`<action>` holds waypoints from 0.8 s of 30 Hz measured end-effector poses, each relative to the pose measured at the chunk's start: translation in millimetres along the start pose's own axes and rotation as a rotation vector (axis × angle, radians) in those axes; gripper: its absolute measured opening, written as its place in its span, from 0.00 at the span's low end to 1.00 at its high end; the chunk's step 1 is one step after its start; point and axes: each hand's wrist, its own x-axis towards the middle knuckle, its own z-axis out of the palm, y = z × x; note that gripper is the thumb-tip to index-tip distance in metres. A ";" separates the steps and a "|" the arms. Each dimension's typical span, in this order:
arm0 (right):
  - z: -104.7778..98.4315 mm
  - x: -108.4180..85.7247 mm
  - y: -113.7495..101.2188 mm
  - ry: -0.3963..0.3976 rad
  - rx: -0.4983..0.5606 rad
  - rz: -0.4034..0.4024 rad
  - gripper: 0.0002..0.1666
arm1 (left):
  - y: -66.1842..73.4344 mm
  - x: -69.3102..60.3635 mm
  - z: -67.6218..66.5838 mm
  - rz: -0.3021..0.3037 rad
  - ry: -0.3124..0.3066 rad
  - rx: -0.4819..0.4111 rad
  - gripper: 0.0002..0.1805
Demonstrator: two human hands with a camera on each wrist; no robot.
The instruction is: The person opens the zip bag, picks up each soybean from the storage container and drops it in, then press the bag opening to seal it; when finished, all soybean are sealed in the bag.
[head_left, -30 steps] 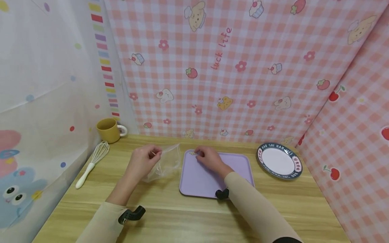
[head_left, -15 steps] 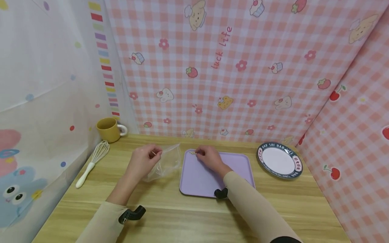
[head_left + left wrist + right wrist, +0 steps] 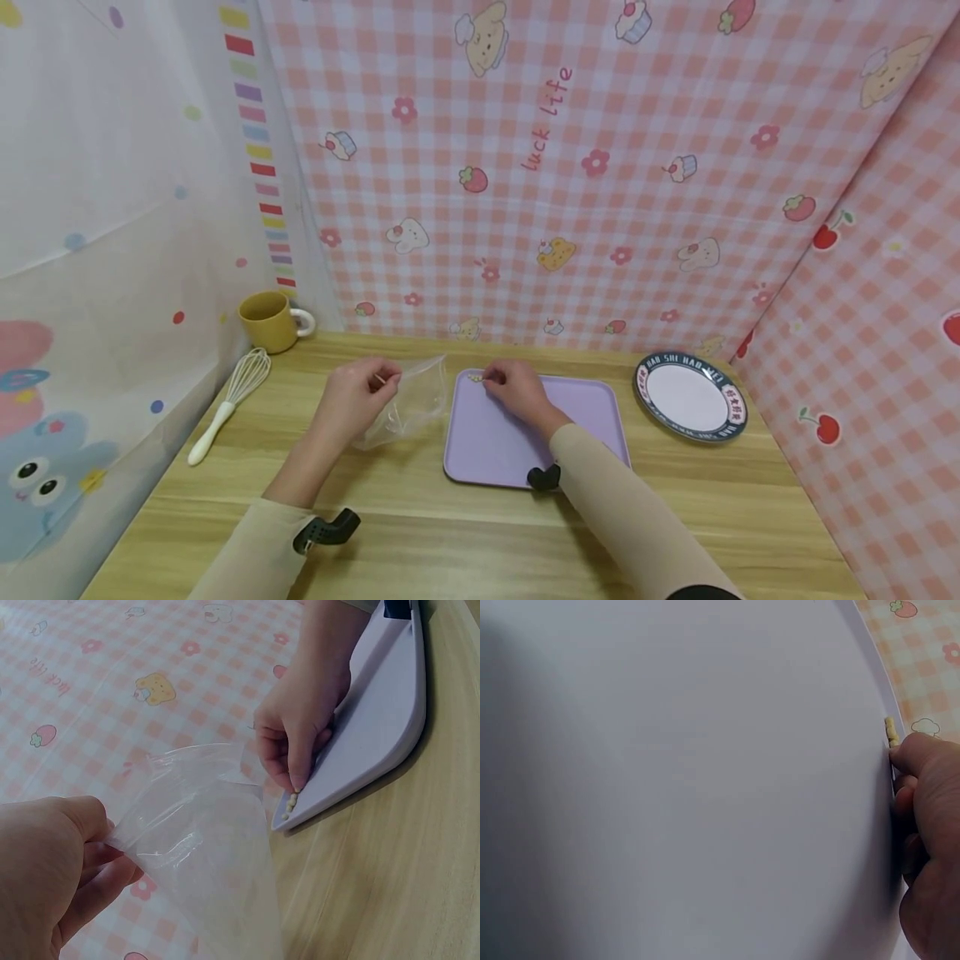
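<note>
My left hand (image 3: pixel 352 402) pinches the edge of a clear plastic bag (image 3: pixel 417 403), which hangs beside the tray's left side. In the left wrist view the bag's mouth (image 3: pixel 196 754) stands partly apart. Across from it, my right hand (image 3: pixel 521 392) reaches into the far left corner of a lilac tray (image 3: pixel 491 450). Several small pale yellow beans (image 3: pixel 289 805) lie in that corner. Thumb and index fingertip meet right at the beans, seemingly pinching one; the fingers hide most of it. In the right wrist view a short row of beans (image 3: pixel 889 729) shows beyond the thumb.
A mustard mug (image 3: pixel 270 322) with a white handle stands at the back left, a white whisk (image 3: pixel 228 406) in front of it. To the tray's right lies a dark-rimmed plate (image 3: pixel 688 397). Patterned cloth (image 3: pixel 525 208) hangs behind the wooden table (image 3: pixel 435 550).
The right hand's fingertips have drawn slightly closer together at the beans. The left hand and the bag have hardly moved.
</note>
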 end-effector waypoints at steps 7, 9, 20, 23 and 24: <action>-4.9 -1.8 -2.8 -0.040 0.024 -0.057 0.03 | -0.6 0.7 0.4 -0.003 -0.002 0.007 0.04; -6.9 -4.2 -6.3 -0.051 0.064 -0.076 0.03 | -0.7 1.0 0.2 -0.003 -0.003 0.003 0.04; -14.1 -19.5 -56.8 0.047 0.180 -0.313 0.06 | 0.0 2.0 0.1 -0.001 -0.005 0.003 0.04; -14.4 -23.4 -70.6 0.099 0.230 -0.349 0.07 | 0.3 2.3 0.2 0.001 -0.005 0.002 0.04; -14.0 -24.6 -74.6 0.116 0.248 -0.359 0.08 | 0.3 2.4 0.4 0.000 -0.006 0.004 0.04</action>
